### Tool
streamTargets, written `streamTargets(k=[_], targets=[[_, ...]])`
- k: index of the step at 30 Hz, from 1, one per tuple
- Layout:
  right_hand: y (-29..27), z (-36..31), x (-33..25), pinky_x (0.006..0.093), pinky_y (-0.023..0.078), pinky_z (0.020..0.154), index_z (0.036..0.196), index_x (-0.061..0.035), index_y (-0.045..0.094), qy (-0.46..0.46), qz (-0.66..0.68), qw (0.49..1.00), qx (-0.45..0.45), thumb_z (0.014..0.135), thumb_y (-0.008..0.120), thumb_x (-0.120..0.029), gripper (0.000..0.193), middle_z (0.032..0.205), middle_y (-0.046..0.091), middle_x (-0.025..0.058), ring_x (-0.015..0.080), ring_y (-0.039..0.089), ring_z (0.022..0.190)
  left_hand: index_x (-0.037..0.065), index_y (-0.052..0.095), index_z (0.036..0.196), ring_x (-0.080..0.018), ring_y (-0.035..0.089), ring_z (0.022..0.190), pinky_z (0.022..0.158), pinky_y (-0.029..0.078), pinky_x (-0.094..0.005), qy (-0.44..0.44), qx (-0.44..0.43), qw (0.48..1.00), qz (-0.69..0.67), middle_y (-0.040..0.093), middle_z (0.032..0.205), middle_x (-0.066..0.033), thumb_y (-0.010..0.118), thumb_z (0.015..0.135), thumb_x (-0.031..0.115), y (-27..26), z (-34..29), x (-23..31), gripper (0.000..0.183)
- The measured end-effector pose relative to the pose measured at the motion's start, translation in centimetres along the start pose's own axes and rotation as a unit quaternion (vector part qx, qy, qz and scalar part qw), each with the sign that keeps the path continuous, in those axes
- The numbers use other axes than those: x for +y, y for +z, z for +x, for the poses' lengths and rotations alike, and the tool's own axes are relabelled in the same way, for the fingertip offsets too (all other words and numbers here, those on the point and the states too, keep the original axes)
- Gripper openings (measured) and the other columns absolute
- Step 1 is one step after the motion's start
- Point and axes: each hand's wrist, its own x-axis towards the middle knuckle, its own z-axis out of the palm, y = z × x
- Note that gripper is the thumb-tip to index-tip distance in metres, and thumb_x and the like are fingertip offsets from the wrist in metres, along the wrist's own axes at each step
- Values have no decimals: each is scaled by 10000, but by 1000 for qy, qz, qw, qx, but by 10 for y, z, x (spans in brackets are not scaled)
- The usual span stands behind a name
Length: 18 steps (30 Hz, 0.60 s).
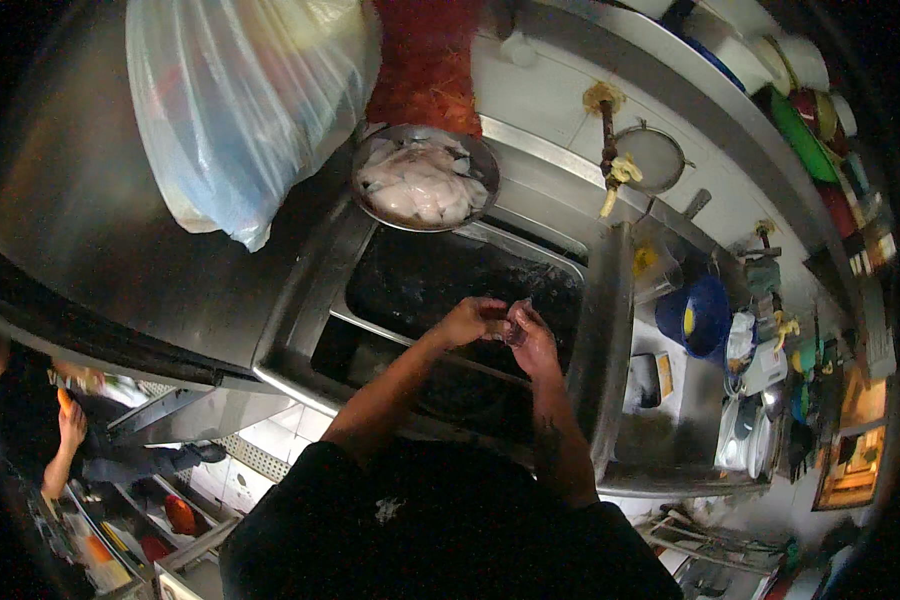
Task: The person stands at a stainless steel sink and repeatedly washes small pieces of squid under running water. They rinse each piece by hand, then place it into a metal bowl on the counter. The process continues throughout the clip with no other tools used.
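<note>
My left hand [470, 322] and my right hand [535, 340] meet over the sink, fingers curled around a small, soft, pinkish-purple piece [516, 316]. It looks wet; its exact kind is hard to make out, as the fingers cover part of it. Beneath them, a rectangular metal tray [355, 318] of dark water sits in the steel sink [295, 350]. Beyond the tray, on the sink's far left edge, stands a round metal bowl [375, 212] heaped with pale, slippery pieces resembling cleaned squid [425, 185].
A bulging white plastic bag [240, 110] and a red mesh sack [425, 70] lie behind the bowl. A tap [608, 140] and a round sieve [650, 160] are at the wall. The right basin holds a blue bowl [692, 318]. At far left is another person's hand [72, 428].
</note>
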Motion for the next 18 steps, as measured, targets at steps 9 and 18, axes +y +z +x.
streamTargets(k=[9,18], targets=[[-8,9,24,312,428,611,929,-93,584,65,-38,995,63,853,614,-56,90,780,542,-11,134,514,694,4,664,881,-179,624,656,614,510,-342,52,55,987,139,665,750,-103,811,637,244,-1,1,-28,372],[-38,-4,33,341,486,794,1041,-9,607,-159,-673,717,-90,825,677,-197,294,981,619,100,231,591,917,-11,680,785,-308,613,597,586,498,-430,44,37,948,312,647,695,-178,770,518,274,0,-6,-39,400]])
